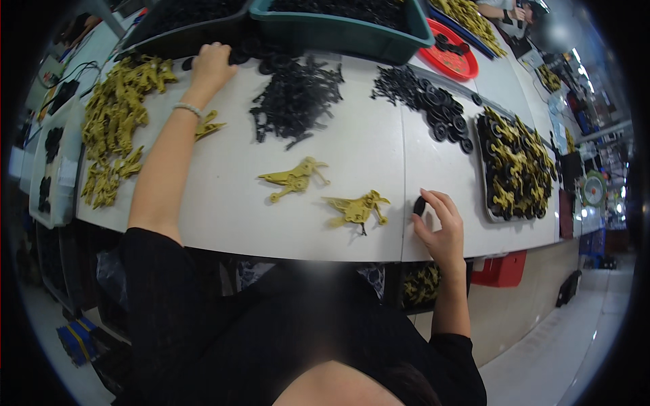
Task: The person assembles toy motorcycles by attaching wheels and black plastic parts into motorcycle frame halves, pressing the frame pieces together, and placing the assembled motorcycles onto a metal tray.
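Pinching one wheel (420, 206) near the table edge (379, 258), right hand (444, 229) flanks two frames (357, 208), open room beyond; left hand (212, 65) grip unclear!

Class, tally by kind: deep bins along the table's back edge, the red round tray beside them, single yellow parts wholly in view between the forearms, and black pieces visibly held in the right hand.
Deep bins, dark bin and teal bin: 2
Red round tray: 1
Single yellow parts: 2
Black piece in the right hand: 1
Total: 6
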`<state>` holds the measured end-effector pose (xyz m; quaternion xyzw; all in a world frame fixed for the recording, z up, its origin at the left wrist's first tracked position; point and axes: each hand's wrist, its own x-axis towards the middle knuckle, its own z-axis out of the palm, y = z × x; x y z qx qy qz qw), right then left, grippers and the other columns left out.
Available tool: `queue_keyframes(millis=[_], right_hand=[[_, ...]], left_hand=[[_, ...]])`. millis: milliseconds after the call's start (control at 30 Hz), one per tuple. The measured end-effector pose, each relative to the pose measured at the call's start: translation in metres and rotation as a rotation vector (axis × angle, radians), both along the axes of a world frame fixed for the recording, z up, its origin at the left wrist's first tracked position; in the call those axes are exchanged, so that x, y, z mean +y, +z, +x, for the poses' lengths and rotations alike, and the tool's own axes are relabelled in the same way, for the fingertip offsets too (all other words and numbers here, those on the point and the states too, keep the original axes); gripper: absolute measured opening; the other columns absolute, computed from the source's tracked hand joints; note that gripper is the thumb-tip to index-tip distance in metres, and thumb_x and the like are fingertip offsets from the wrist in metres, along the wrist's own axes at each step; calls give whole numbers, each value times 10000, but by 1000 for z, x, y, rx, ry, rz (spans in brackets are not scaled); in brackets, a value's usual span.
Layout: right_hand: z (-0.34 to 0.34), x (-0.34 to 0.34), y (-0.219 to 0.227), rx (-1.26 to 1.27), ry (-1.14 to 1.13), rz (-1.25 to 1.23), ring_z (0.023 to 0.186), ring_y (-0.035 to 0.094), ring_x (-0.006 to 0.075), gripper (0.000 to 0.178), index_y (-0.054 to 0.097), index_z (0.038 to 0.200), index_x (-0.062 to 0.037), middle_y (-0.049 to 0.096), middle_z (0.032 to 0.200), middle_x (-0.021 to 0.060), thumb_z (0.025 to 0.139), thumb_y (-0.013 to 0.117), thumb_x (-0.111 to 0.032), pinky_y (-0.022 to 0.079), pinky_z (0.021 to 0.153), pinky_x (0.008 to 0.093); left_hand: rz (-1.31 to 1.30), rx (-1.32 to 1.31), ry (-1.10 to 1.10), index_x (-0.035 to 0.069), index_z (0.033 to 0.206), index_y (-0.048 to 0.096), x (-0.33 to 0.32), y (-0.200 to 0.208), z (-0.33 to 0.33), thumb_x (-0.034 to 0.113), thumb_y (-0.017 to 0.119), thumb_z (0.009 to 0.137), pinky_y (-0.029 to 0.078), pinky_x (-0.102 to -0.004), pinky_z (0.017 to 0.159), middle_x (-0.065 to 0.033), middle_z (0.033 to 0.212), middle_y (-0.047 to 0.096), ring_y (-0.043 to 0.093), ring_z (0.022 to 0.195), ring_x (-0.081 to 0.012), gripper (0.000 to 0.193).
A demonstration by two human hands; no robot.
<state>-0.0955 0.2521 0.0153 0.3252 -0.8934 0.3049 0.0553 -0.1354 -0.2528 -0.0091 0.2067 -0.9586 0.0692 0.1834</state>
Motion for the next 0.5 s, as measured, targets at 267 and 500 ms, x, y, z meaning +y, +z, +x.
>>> queue_keyframes(millis=[267, 500], right_hand=[[13, -21, 6, -87, 271, -59, 988, 599, 278, 453, 637, 1116, -5, 627, 1075, 129, 672, 729, -8, 487, 853, 353], [13, -30, -1, -38, 319, 58, 928, 593, 276, 430, 644, 1076, -3, 629, 1054, 113, 662, 757, -37, 495, 796, 355]], left_hand=[[176, 228, -240, 1, 1055, 646, 22, 29, 62, 160, 706, 755, 483, -363, 840, -116, 996, 644, 604, 956, -251, 345], [983, 175, -569, 0, 1072, 628, 193, 39, 163, 30, 730, 688, 465, -307, 832, -88, 1031, 601, 585, 926, -197, 399]])
